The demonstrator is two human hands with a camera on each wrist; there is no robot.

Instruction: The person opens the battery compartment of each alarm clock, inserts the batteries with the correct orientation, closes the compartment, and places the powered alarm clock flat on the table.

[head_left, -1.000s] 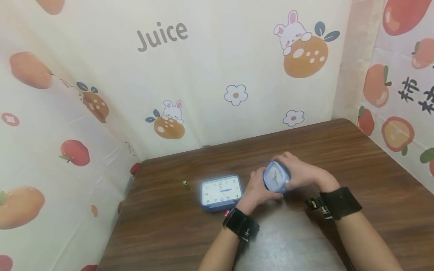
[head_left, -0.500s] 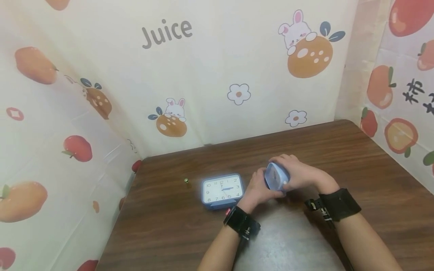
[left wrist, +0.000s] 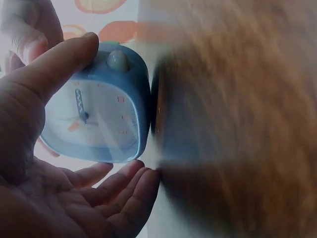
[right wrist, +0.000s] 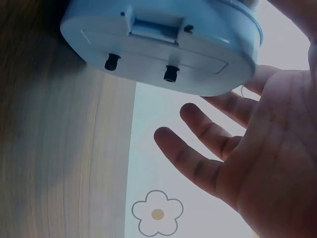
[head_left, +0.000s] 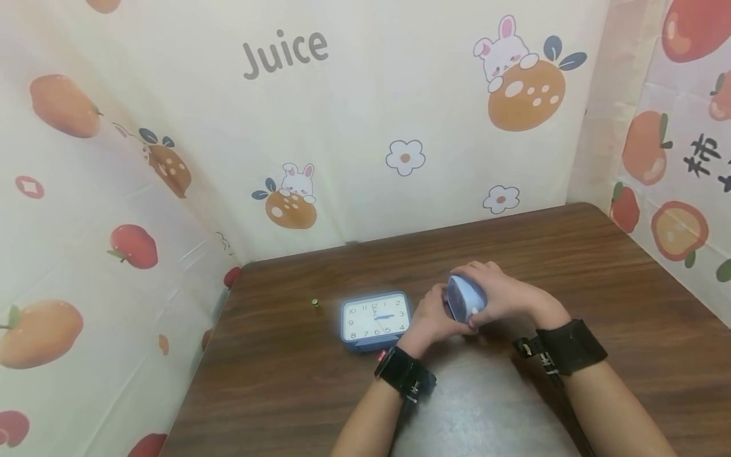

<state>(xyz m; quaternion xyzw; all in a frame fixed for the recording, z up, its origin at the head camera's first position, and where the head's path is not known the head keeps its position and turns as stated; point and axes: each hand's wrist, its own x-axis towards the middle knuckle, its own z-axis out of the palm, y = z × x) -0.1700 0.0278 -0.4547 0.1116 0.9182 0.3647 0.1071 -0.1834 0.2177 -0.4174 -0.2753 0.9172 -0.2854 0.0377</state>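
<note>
Left hand [head_left: 429, 322] and right hand [head_left: 504, 294], both partly curled, hold a small blue clock [head_left: 468, 298] between them; whether it touches the surface [head_left: 274, 387] is unclear. Beside the left hand, a larger blue clock [head_left: 375, 319] shows its dial; past that sits a tiny green object [head_left: 315, 303].

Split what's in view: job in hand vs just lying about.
In the job:
smaller blue clock, held by left hand and right hand

Seemingly just lying about:
larger blue clock, on the table, not held
tiny green item, too small to identify
</note>
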